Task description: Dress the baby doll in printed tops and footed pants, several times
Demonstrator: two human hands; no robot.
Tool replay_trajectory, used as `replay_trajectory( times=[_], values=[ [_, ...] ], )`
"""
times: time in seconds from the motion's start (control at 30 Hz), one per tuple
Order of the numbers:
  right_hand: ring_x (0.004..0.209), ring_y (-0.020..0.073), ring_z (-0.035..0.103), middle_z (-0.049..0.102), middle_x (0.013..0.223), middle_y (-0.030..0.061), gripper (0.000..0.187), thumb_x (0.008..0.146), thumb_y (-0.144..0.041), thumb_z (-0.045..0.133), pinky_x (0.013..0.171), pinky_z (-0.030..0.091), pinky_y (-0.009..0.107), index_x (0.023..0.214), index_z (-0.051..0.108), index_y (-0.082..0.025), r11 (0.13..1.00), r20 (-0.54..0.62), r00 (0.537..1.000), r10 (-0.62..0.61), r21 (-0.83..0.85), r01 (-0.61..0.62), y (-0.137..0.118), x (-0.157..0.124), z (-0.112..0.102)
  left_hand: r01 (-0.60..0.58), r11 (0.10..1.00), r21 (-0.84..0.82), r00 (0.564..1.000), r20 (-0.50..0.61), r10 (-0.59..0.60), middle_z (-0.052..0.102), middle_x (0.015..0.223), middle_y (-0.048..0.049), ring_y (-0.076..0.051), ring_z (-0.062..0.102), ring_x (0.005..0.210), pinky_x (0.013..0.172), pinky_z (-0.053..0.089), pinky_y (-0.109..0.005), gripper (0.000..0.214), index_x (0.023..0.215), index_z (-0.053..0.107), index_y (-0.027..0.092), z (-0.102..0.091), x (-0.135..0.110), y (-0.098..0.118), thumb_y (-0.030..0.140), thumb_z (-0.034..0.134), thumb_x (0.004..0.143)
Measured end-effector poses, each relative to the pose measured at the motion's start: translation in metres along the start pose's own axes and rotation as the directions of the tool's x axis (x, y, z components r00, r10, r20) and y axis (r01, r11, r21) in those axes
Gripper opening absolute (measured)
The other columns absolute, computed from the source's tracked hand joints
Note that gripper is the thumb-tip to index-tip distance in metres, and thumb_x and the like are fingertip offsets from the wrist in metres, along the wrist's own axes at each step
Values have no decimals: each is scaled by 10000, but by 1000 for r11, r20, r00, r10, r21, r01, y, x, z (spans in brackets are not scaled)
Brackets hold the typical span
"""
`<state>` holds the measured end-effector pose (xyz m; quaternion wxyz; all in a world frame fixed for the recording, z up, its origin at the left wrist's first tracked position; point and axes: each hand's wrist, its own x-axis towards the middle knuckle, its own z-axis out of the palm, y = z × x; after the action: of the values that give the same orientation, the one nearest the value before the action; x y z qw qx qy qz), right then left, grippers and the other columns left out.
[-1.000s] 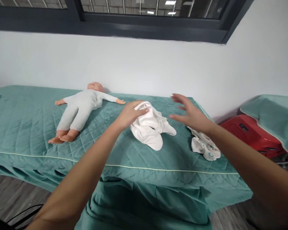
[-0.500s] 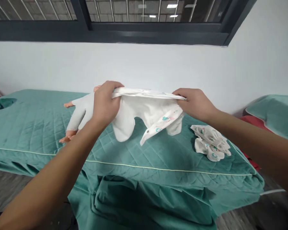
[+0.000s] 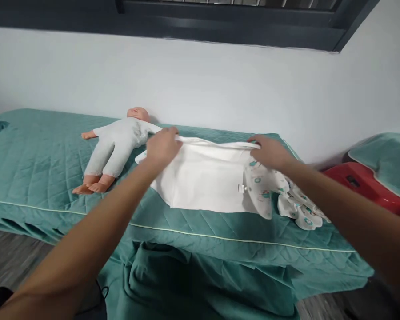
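Observation:
A white baby shirt point(image 3: 206, 178) with a printed outer side is stretched between my two hands, its plain inner side facing me. My left hand point(image 3: 164, 149) grips its upper left edge, fingers closed on the cloth. At the upper right edge my right hand point(image 3: 268, 151) pinches the fabric. The shirt's lower part lies against the green quilted bed cover, and a printed flap with a small tag hangs on its right. Left of it, a baby doll point(image 3: 120, 138) in a pale grey bodysuit lies on its back. Another crumpled printed garment point(image 3: 302, 209) sits beside my right forearm.
The green quilted bed point(image 3: 46, 160) runs along a white wall point(image 3: 200, 84) beneath a dark window frame point(image 3: 186, 22). To the right are a red case point(image 3: 363, 182) and a green pillow point(image 3: 386, 151). Green cloth point(image 3: 200, 280) hangs down in front.
Both hands have lowered the shirt onto the bed; it hung bunched in the air and is now spread flatter. My view has tilted downward, revealing more of the doll and the red case.

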<state>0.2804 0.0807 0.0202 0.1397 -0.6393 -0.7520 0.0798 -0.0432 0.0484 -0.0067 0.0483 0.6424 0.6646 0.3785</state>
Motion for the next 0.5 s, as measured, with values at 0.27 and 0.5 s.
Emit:
replay_trajectory(
  times=[0.27,0.5],
  values=[
    [1338,330,511,588,1434,201,479,939,-173,401,1135,394,462,1387,543,-84,967,16,968,-252,-43,252,-67,-33,146,-68,996,-57,954,287,82,600,1387,-217,-316,547,1329,1161,397,-443,349,1164,661,116,119,-77,10,96,481,865],
    [1479,431,347,412,1588,265,610,1019,-378,362,1205,250,586,1490,418,6,989,-82,991,104,-93,-111,-62,-11,162,67,982,176,967,231,-107,536,1453,-302,-416,463,1405,1171,327,-560,494,1402,510,35,119,-48,-12,249,448,962]
  ],
)
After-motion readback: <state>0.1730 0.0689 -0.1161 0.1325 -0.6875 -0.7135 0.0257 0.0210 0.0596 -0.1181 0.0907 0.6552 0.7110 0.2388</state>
